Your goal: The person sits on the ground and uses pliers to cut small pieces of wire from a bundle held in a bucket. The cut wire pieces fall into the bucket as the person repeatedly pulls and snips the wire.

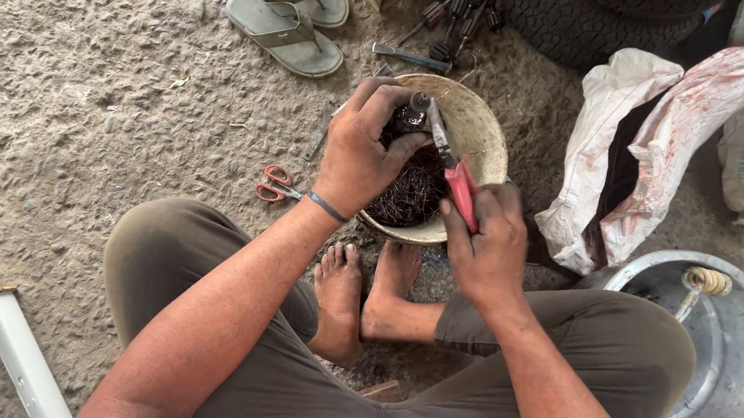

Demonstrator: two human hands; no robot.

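Your left hand (362,147) is closed around a small dark cylindrical part (415,111), held over the far half of the woven basket (484,128). Your right hand (485,241) is wrapped shut on the red handles of the pliers (451,167), whose metal nose meets the part at its upper end.

**Hazards**
- Slip of the nose. The tips sit right beside your left fingertips (403,100). If the grip on the part gives way under force, the nose is likely to travel into those fingers.
- Dropped part. The basket holds a dark tangle of fine wire (411,190); a part released here would probably sink into it and be hard to recover.
- Bare feet. Your feet (362,292) rest on the ground just beside the near rim of the basket. Wire ends or a falling tool could strike them.
- Loose tools. Orange-handled scissors (274,184) lie on the ground (77,91) near your left wrist and could be knocked or knelt on.

**Orientation**
- The long axis of the pliers runs diagonally: handles low and toward your right hand, nose pointing up and to the left in the head view, away from your body.
- Whether the part's own axis lines up with the nose cannot be told; your fingers hide most of it.
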